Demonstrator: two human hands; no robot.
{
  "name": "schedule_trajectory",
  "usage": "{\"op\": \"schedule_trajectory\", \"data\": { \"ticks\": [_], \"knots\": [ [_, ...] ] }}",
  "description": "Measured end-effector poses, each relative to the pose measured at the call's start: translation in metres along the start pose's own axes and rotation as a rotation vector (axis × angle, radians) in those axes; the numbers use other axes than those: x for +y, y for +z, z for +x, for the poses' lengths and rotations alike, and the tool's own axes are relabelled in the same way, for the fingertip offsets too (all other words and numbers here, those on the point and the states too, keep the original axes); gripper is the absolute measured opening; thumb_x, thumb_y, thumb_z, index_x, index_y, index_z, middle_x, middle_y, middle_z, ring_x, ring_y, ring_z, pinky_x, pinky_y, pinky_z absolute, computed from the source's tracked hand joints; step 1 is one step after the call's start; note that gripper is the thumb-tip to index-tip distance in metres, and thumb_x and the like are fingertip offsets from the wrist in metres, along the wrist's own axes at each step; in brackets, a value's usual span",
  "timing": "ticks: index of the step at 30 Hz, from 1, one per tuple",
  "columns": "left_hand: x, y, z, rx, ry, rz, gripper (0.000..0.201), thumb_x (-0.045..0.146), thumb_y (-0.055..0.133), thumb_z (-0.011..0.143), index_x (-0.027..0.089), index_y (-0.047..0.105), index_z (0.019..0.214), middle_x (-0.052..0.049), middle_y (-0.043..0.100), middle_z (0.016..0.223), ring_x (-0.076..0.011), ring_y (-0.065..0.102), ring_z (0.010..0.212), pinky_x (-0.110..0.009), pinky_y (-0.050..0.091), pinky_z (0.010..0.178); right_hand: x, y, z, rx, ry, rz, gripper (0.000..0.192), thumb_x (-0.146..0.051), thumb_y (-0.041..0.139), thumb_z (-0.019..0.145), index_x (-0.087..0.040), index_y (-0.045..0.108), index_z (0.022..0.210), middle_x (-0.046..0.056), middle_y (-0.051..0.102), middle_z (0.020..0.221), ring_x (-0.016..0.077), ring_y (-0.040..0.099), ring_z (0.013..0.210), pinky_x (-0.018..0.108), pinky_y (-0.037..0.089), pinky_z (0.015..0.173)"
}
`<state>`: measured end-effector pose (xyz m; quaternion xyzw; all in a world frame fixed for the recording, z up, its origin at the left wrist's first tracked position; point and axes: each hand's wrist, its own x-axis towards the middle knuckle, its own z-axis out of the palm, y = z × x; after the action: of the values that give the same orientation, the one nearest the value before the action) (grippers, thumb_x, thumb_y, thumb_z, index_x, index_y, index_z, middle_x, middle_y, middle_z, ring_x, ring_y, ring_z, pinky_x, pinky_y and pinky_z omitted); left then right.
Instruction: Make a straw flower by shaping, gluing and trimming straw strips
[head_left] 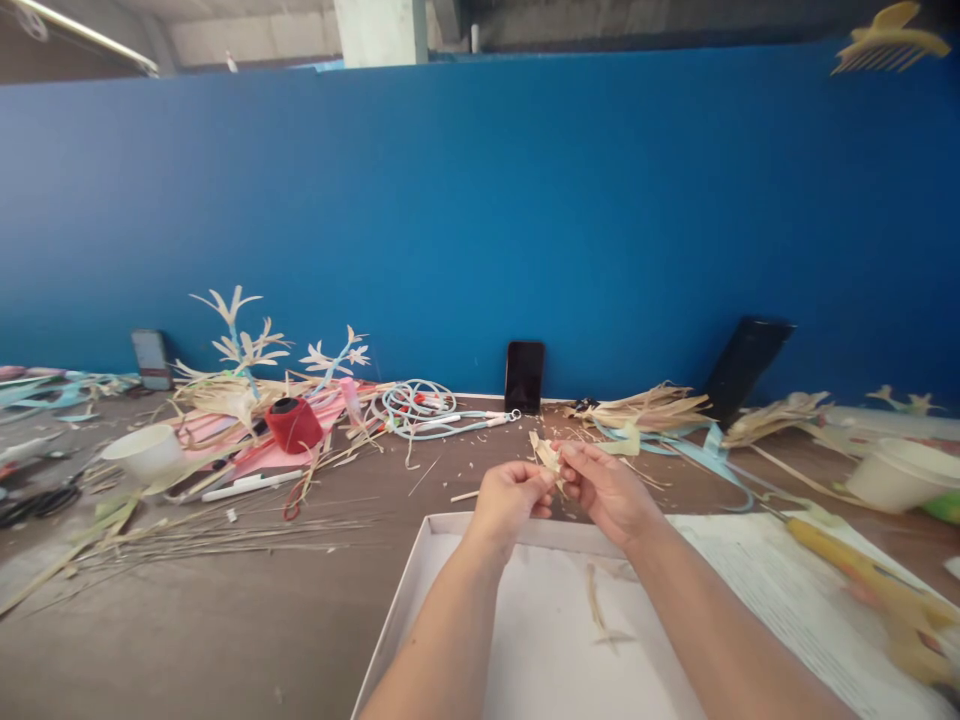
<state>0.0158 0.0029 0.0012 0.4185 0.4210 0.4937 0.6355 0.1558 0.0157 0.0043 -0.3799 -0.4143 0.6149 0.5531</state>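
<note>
Both hands meet just above the far edge of a shallow white box (540, 600). Between them is a small pale-yellow piece of dried husk or leaf (547, 456), its far end sticking up past the fingers. My left hand (511, 497) pinches it from the left with thumb and forefinger. From the right, my right hand (604, 490) pinches the same piece, fingers curled in. Parts of the piece are hidden behind the fingertips. Inside the box, under my forearms, lies a thin dried strip (596, 600).
A yellow glue gun (870, 570) rests on printed paper (757, 570) at right. Behind stand a phone (524, 377) and a blue partition (480, 220). Left are a red spool (294, 428), white cup (146, 455), husk flowers (244, 345) and thin wires (225, 545).
</note>
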Motion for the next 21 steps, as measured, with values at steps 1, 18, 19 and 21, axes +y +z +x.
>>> {"op": "schedule_trajectory", "data": {
  "ticks": [1,18,19,21],
  "knots": [
    [0.0001,0.0001,-0.0002,0.001,0.001,0.003,0.028,0.034,0.073,0.06,0.009,0.064,0.068,-0.001,0.054,0.057,-0.0065,0.048,0.051,-0.019,0.043,0.049,-0.0002,0.0001,-0.0001,0.001,-0.001,0.0,0.025,-0.035,0.073,0.067,-0.018,0.069,0.085,-0.002,0.051,0.067,0.0083,0.043,0.058,0.02,0.034,0.047],
    [-0.0029,-0.0027,0.0026,0.02,0.04,0.176,0.017,0.029,0.068,0.064,0.014,0.059,0.062,0.001,0.054,0.05,-0.0074,0.048,0.043,-0.02,0.041,0.047,0.0009,-0.0015,0.0008,0.006,-0.021,-0.054,0.022,-0.035,0.074,0.067,-0.017,0.07,0.079,-0.001,0.054,0.068,0.0079,0.042,0.058,0.021,0.032,0.048],
    [-0.0032,-0.003,0.0029,0.024,0.04,0.188,0.017,0.029,0.069,0.064,0.014,0.059,0.062,0.002,0.054,0.05,-0.0077,0.048,0.042,-0.021,0.041,0.047,0.0009,-0.0018,0.0008,0.005,-0.024,-0.063,0.022,-0.035,0.074,0.067,-0.017,0.07,0.079,-0.001,0.053,0.067,0.0081,0.042,0.057,0.021,0.032,0.048],
    [-0.0031,-0.0032,0.0028,0.032,0.036,0.201,0.017,0.029,0.069,0.063,0.015,0.059,0.061,0.002,0.055,0.05,-0.008,0.049,0.042,-0.021,0.041,0.047,0.0008,-0.0021,0.0007,0.005,-0.032,-0.087,0.023,-0.036,0.073,0.067,-0.018,0.071,0.079,-0.001,0.054,0.066,0.0085,0.042,0.056,0.023,0.031,0.049]
  ]
}}
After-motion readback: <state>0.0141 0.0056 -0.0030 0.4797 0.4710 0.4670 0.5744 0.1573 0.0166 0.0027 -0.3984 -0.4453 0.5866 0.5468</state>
